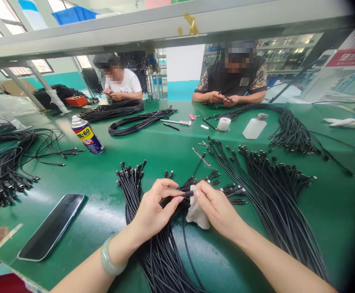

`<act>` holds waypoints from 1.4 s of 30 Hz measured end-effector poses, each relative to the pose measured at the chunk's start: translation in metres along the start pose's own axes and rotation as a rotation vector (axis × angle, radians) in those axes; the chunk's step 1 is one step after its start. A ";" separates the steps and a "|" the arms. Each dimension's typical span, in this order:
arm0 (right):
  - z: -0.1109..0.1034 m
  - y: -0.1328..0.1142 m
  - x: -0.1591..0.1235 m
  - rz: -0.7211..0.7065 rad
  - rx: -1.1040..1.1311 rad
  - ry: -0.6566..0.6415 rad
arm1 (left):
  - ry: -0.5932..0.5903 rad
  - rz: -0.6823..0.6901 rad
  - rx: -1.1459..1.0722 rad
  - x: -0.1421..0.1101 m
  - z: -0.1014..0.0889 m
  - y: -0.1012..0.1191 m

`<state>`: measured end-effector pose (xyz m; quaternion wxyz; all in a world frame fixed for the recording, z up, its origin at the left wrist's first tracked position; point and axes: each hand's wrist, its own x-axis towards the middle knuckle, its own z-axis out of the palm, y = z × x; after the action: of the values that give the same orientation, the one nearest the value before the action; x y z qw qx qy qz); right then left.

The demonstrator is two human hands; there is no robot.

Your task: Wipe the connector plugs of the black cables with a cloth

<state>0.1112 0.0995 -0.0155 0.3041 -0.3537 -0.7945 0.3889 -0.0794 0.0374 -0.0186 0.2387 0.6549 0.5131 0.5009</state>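
Note:
Between my hands is the connector end of a black cable (188, 195), held over a pile of like cables. My left hand (159, 203) pinches the connector between thumb and fingers. A white cloth (198, 213) is gripped in my right hand (215, 203), pressed around the connector's right end and hanging below it. Underneath, a thick bundle of black cables (165, 260) runs toward me, its plugs (131, 173) fanned out beyond my left hand. More plugs (232, 191) lie just right of my right hand.
A phone (52, 228) lies at left, with a spray can (87, 136) behind it. Another cable bundle (281, 191) spreads at right. Tweezers (201, 156), a caliper (177, 122) and a clear bottle (255, 127) lie farther back. Two people work across the table under a shelf beam (134, 34).

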 end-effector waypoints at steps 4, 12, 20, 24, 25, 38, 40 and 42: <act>0.002 -0.001 -0.002 -0.028 0.040 0.003 | -0.007 0.003 0.014 0.001 -0.001 0.002; 0.002 -0.002 -0.006 -0.029 0.115 0.016 | 0.043 0.073 0.127 0.002 -0.001 0.002; 0.001 0.000 -0.006 -0.042 0.110 -0.001 | 0.049 0.119 0.131 0.000 0.000 0.002; 0.003 0.000 -0.006 -0.063 -0.032 0.038 | 0.039 0.164 0.172 0.001 0.000 0.001; 0.003 -0.001 -0.006 -0.061 -0.065 0.066 | 0.035 0.168 0.186 0.001 0.000 0.000; 0.000 0.002 -0.006 0.104 -0.096 0.207 | 0.023 -0.128 0.503 0.022 -0.029 -0.040; 0.001 0.003 -0.006 0.090 -0.109 0.208 | 0.105 -0.238 0.604 0.027 -0.053 -0.043; 0.001 0.004 -0.006 0.068 -0.119 0.212 | 0.127 -0.362 0.707 0.030 -0.074 -0.045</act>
<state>0.1153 0.0961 -0.0201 0.3517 -0.4368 -0.7671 0.3116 -0.1663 0.0662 -0.0153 0.0510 0.5634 0.7747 0.2826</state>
